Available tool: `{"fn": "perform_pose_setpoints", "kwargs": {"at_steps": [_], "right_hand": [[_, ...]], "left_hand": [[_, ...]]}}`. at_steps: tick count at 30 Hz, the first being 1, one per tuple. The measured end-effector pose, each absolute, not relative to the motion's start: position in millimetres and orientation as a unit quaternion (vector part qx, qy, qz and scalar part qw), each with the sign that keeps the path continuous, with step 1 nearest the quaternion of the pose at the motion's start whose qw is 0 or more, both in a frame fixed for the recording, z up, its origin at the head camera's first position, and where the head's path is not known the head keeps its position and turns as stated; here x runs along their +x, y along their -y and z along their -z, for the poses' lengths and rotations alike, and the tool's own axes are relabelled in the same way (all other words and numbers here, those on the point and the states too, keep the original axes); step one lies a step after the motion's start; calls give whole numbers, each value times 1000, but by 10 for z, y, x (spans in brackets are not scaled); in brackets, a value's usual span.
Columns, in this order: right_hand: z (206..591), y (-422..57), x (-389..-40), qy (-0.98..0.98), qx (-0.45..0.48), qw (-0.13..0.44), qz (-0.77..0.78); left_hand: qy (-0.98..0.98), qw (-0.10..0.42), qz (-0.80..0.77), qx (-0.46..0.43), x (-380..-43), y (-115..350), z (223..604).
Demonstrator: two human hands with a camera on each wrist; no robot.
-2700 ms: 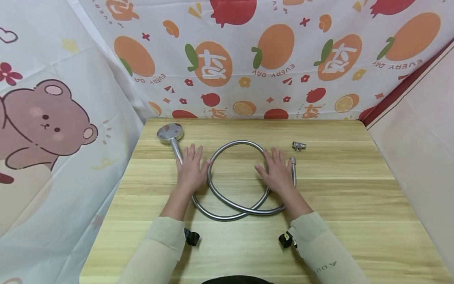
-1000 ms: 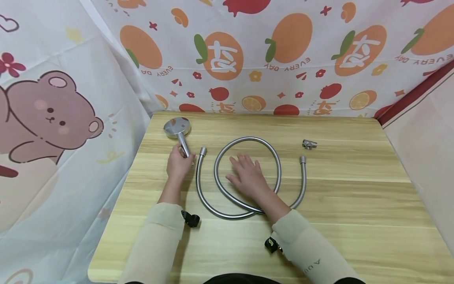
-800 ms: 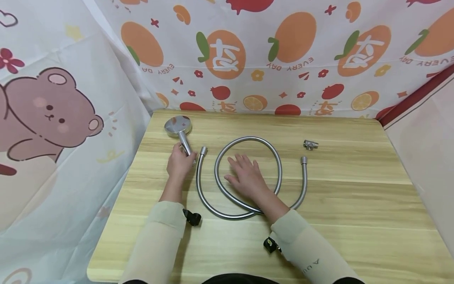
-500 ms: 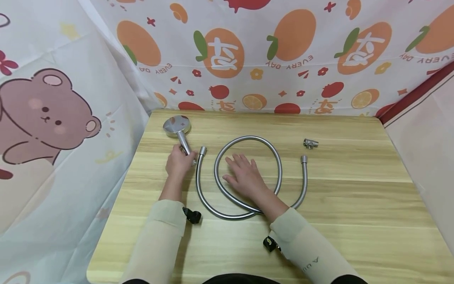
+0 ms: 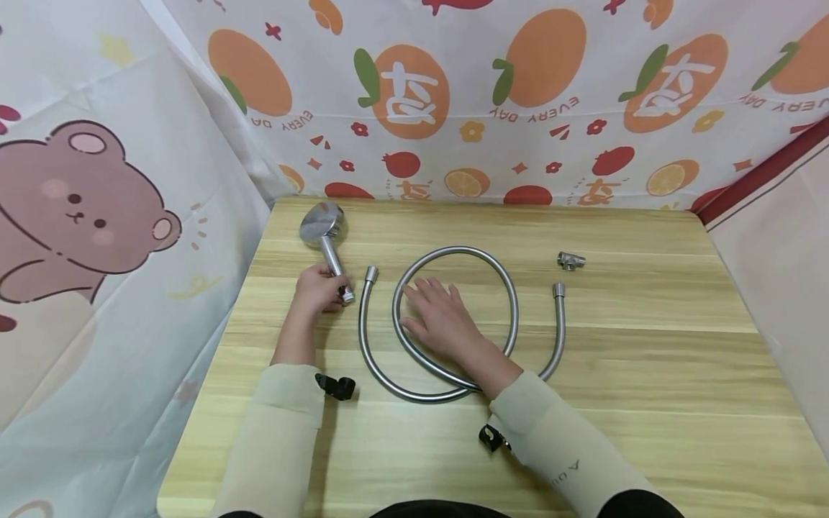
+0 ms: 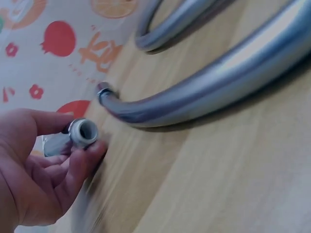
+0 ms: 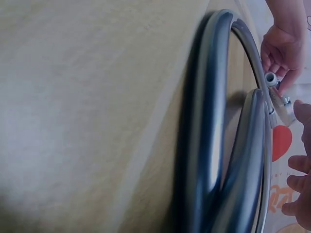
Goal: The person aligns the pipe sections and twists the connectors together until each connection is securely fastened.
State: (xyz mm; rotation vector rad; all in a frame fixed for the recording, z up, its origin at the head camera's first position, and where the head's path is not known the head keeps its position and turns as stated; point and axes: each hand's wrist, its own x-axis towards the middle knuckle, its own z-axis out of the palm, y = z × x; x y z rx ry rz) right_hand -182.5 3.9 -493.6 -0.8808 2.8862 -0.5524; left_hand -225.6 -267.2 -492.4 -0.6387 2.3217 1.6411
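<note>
Since the earliest frame, the right hand [image 5: 437,316] has shifted leftward over the looped metal hose [image 5: 424,397], mid-frame — its fingers loosely spread, though I cannot tell whether they touch it. At upper left, the left hand [image 5: 317,288] now pinches the shower head [image 5: 329,252] near the lower end of its handle, thumb opposite fingers. One hose end stands just beside it; a small metal fitting [image 5: 571,261] lies at right on the worktop [image 5: 648,324].
</note>
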Motion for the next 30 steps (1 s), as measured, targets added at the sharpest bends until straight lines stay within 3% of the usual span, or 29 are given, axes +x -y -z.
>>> {"fn": "perform_pose_setpoints", "kwargs": {"at_steps": [7, 13, 21, 30], "right_hand": [[4849, 49, -1926, -930, -307, 49, 196], [4876, 172, -1975, -922, -307, 58, 229], [4901, 391, -1991, -915, -303, 77, 255], [4924, 565, -2107, -910, -314, 86, 256]], "left_hand": [[-655, 112, -717, -208, -2212, 2673, 4856], [-551, 51, -818, -156, -2109, 2591, 4917], [-437, -15, -895, -90, -2131, 2620, 5149], [-383, -25, -921, -69, -2255, 2587, 5177]]}}
